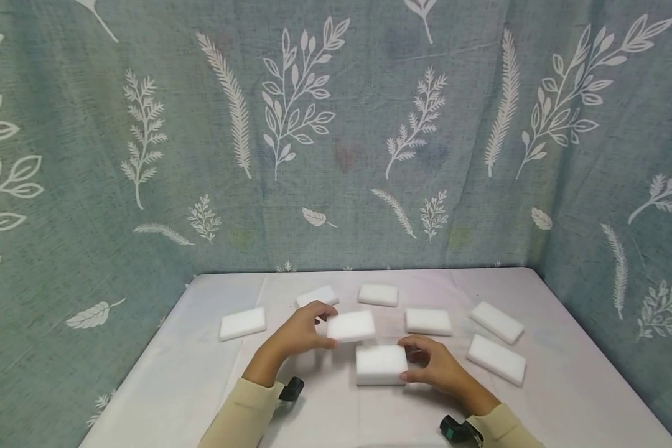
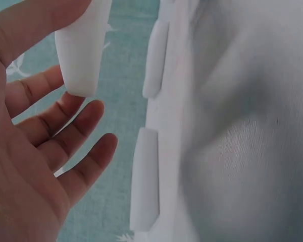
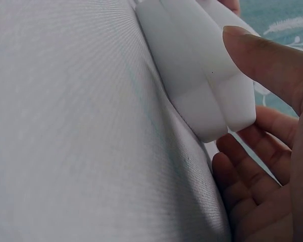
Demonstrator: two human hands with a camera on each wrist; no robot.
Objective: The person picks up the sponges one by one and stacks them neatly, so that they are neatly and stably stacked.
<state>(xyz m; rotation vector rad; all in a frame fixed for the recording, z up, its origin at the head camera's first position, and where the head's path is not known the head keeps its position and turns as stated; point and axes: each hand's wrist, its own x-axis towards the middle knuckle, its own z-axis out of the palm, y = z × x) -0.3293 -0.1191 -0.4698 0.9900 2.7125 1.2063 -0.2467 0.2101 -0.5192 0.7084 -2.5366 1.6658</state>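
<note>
My left hand (image 1: 302, 330) pinches a white rectangular sponge (image 1: 351, 326) between thumb and fingers, lifted above the table. In the left wrist view the thumb lies over this block, while the lower fingers spread away from it. To its right and nearer me, two white sponges are stacked flat, the upper sponge (image 1: 381, 356) on the lower sponge (image 3: 192, 106). At the stack's right end, my right hand (image 1: 434, 367) holds the upper block, thumb on the near side and fingers behind. The right wrist view shows a seam between the two blocks.
More white sponges lie apart on the table (image 1: 571, 398): one at left (image 1: 242, 324), two at the back (image 1: 378, 295), one behind the stack (image 1: 428, 322), two at right (image 1: 496, 359). A patterned green curtain (image 1: 347, 155) surrounds the back and sides.
</note>
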